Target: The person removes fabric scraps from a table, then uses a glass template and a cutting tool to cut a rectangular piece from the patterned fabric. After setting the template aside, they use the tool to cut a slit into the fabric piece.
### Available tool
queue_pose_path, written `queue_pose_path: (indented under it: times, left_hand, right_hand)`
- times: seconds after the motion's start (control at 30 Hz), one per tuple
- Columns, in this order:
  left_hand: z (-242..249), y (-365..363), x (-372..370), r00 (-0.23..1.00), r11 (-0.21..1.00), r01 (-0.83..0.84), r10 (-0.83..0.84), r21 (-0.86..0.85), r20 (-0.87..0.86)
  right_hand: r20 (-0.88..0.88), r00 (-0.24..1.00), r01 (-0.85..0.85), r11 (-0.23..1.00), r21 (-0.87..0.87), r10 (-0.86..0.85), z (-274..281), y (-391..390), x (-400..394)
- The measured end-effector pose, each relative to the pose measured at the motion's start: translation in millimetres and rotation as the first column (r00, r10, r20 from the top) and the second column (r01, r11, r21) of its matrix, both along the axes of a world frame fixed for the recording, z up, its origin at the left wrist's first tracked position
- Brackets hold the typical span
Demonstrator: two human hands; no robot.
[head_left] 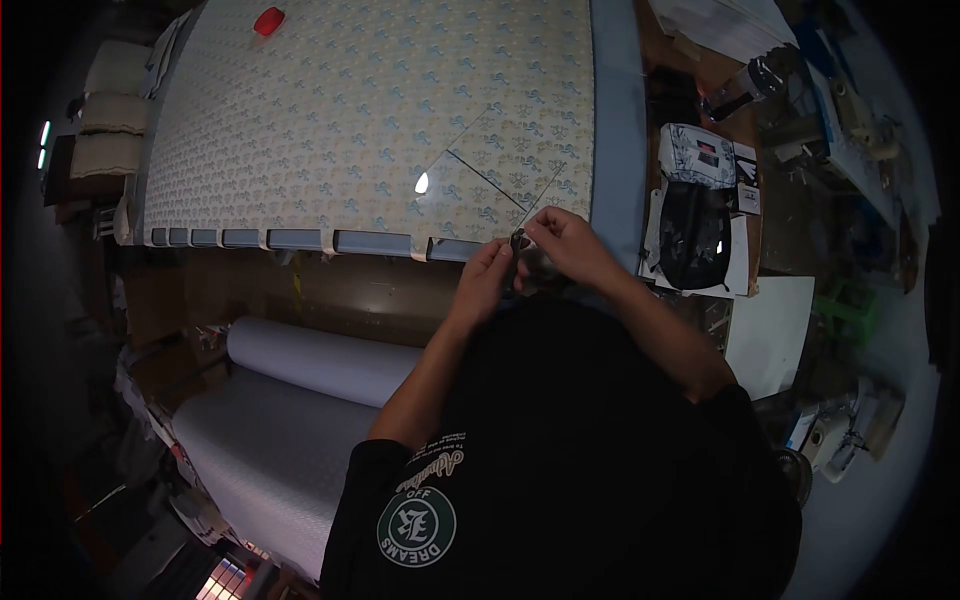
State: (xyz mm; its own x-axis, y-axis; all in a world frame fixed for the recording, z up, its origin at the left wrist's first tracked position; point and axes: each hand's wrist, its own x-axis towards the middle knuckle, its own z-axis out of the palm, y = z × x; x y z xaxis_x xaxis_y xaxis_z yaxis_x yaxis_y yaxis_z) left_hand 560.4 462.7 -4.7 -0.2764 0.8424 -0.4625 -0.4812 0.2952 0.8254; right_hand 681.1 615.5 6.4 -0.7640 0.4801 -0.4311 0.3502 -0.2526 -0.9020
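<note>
Both my hands meet over the near edge of a patterned cloth [330, 150], pale cream with small blue motifs. My left hand [485, 278] is closed around a small dark tool [517, 243], held roughly upright; its exact kind I cannot tell. Pinched fingers of my right hand [565, 245] are right beside the tool's top end. Just beyond the fingertips, a thin dark straight line [487, 180] runs slantwise over the cloth, with fainter lines crossing near its ends. A bright glare spot lies to the left of it.
A red round object [269, 20] rests at the cloth's far left. White clips [328, 242] line the near table edge. Below left lies a large grey roll of material [320, 360]. On the right stand a clear jar [745, 88] and a black pouch [695, 235].
</note>
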Motion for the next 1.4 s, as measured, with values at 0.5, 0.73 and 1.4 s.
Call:
queue_pose_path:
  times: [0.5, 0.73, 1.4]
  left_hand:
    - [-3.1, -12.7, -7.6, 0.997, 0.997, -0.053, 0.055, -0.053, 0.049]
    - [-2.8, -13.4, -8.3, 0.998, 0.998, -0.058, 0.059, -0.038, 0.033]
    - [-2.4, -14.1, -4.7, 0.996, 0.996, -0.085, 0.086, -0.033, 0.034]
  right_hand:
    - [0.276, 0.943, -0.082, 0.669, 0.738, -0.189, -16.6, 32.8, 19.1]
    - [0.350, 0.936, -0.306, 0.605, 0.735, 0.049, -14.8, 7.5, 4.9]
    - [0.128, 0.991, 0.001, 0.953, 0.303, -0.041, -20.7, 14.2, 11.8]
